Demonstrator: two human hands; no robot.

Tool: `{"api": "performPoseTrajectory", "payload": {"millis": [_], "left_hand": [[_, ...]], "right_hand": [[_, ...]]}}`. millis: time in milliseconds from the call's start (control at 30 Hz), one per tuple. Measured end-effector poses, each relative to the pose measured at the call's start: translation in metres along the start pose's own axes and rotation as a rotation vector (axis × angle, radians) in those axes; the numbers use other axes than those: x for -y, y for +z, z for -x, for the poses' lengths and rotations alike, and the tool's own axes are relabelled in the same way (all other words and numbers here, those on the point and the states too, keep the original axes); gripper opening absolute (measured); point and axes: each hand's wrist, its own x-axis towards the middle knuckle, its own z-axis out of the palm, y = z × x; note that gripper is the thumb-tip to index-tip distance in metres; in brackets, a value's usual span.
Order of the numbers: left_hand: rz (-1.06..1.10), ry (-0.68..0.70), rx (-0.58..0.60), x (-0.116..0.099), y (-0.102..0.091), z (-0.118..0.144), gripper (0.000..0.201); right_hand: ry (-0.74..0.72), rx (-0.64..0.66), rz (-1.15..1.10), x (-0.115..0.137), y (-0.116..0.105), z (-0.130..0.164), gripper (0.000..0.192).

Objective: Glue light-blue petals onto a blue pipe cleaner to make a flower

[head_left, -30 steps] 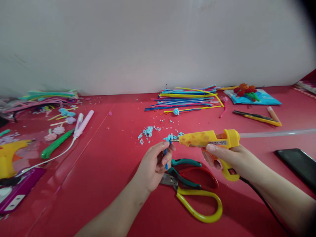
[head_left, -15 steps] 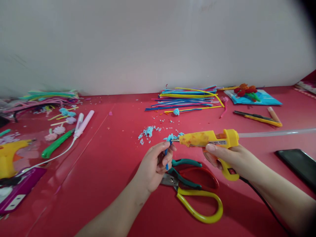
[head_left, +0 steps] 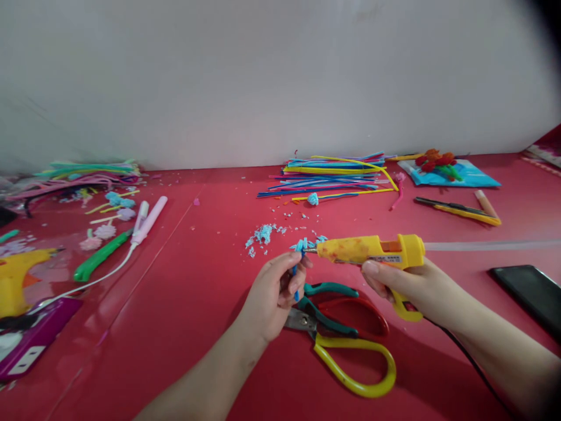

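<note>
Item: a small light-blue fuzzy flower head on a short blue stem (head_left: 298,257). It is held over the red tabletop (head_left: 197,280), at the centre of the view. The stem is pinched between the thumb and curled fingers of the left hand (head_left: 274,295). Its long axis stands nearly upright, with the flower head uppermost, just above the fingertips.

Item: a yellow plastic hot-glue gun with a stained barrel (head_left: 368,251). Its handle is gripped in the closed fingers of the right hand (head_left: 409,286). The barrel lies nearly level, running left to right, with a clear glue stick (head_left: 491,245) projecting from the back. The metal nozzle is pointed left and is seen touching, or all but touching, the right side of the flower head. The flower therefore lies directly left of the nozzle tip, across the barrel's axis; the left hand is the nearer to it.

Also catalogued:
- scissors with yellow handles (head_left: 350,362), lying flat below both hands, crossed with red-handled and teal-handled cutters;
- loose blue fluff clippings (head_left: 263,234), just behind the flower;
- a stack of coloured chenille stems (head_left: 333,172), by the wall;
- a black phone (head_left: 532,292), at far right;
- a second yellow glue gun (head_left: 17,278), at far left;
- a green-handled tool (head_left: 99,257), near it.
</note>
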Motion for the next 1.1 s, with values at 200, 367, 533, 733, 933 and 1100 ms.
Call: {"api": "performPoseTrajectory", "payload": {"millis": [200, 367, 533, 733, 933, 1100], "left_hand": [[-0.133, 0.12, -0.099, 0.0, 0.001, 0.003, 0.022], [-0.09, 0.098, -0.067, 0.0, 0.0, 0.001, 0.022], [-0.09, 0.065, -0.06, 0.0, -0.003, 0.0, 0.022], [-0.065, 0.066, -0.033, -0.001, 0.0, 0.0, 0.022], [-0.062, 0.062, -0.027, -0.002, 0.001, 0.001, 0.022], [-0.07, 0.062, -0.019, -0.003, 0.001, 0.003, 0.023]], "right_hand": [[-0.112, -0.042, 0.115, 0.01, 0.006, 0.006, 0.027], [-0.081, -0.14, 0.057, 0.004, -0.005, -0.004, 0.029], [0.066, -0.148, 0.243, -0.024, -0.024, -0.026, 0.025], [0.191, -0.323, 0.479, -0.047, -0.033, -0.049, 0.046], [0.249, -0.328, 0.824, -0.052, -0.03, -0.053, 0.047], [0.142, -0.352, 0.991, -0.034, -0.02, -0.045, 0.038]]}}
